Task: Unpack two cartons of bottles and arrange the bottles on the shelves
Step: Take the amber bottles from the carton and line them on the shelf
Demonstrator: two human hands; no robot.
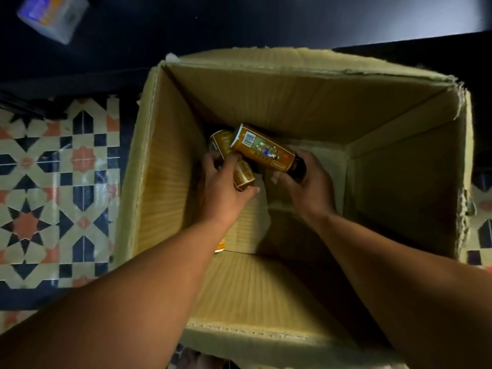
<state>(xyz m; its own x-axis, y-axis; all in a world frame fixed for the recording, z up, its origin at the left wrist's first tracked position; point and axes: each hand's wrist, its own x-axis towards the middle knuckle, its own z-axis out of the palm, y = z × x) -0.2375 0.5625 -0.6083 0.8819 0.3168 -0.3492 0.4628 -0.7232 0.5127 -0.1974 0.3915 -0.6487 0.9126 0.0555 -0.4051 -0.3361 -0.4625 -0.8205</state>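
The right hand (306, 179) is closed round the dark cap end of a brown bottle (263, 150). This bottle lies on its side with its base pointing far and left. Holding it by the neck probably lets it come out in 1 pull. The left hand (226, 182) curls round what look like 2 more bottles (243, 177), pressed together against the palm, likely so that several leave in 1 trip. Both hands reach deep into the carton (266, 102), towards its far-left corner, and every bottle seen is inside its walls, none on a shelf yet. Under the left forearm an orange bottle end (220, 246) shows on the carton's bottom. The carton's top is open, its edges ragged. It stands on a patterned tile floor (40, 182). At the far left a pale packet (50, 17) is too blurred to identify.
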